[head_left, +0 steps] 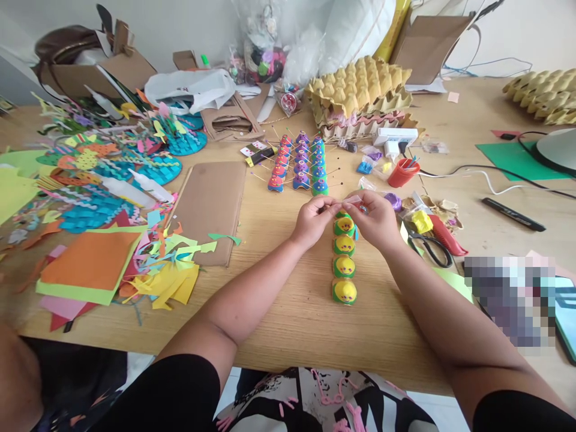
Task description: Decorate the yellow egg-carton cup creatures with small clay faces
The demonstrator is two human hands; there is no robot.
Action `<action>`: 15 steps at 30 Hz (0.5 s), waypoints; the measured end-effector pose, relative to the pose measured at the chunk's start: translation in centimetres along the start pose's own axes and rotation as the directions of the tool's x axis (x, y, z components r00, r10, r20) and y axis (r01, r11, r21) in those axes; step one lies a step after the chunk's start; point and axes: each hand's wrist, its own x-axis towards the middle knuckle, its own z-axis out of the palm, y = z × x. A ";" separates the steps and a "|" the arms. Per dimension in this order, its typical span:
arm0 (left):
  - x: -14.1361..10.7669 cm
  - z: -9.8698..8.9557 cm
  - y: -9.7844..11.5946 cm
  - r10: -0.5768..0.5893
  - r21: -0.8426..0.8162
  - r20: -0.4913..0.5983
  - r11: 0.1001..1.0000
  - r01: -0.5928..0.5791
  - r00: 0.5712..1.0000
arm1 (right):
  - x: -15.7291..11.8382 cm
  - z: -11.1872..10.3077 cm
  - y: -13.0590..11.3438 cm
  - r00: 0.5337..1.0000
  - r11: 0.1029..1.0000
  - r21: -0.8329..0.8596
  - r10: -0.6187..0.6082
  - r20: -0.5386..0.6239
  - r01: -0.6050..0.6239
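Note:
My left hand (315, 221) and my right hand (372, 221) meet above the far end of a row of yellow and green egg-carton pieces (345, 267). Between their fingertips is a small clear plastic bag (355, 200), pinched from both sides. The nearer yellow pieces bear small drawn faces. Just beyond my hands stand three painted egg-carton strips: a red one (279, 165), a purple one (301, 162) and a blue-green one (319, 165), with pins sticking out at their sides.
Scissors (432, 247), a red cup (404, 173) and a black marker (513, 214) lie to the right. Brown cardboard (209, 210), coloured paper (85, 258) and glue bottles (128, 193) are at left. Egg trays (360, 87) stand behind. Part of another person shows at lower left.

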 end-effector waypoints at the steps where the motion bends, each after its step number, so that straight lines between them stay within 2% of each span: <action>1: 0.0 0.0 0.1 0.002 -0.002 -0.001 1.000 -0.002 1.000 | 0.0 0.0 0.0 1.000 1.000 0.001 0.008 0.001 -0.008; 6: -0.1 0.2 0.4 -0.036 -0.023 -0.021 0.999 0.036 0.999 | 0.1 0.2 0.5 0.997 0.992 0.097 0.079 0.002 -0.079; 10: -0.3 0.3 0.6 -0.082 -0.077 -0.033 0.994 0.079 0.996 | 0.2 0.3 0.8 0.997 0.975 0.209 0.078 -0.008 -0.074; 15: -0.2 0.3 0.6 -0.099 -0.116 0.003 0.988 0.098 0.995 | 0.1 0.3 0.6 0.997 0.978 0.197 0.074 -0.013 -0.070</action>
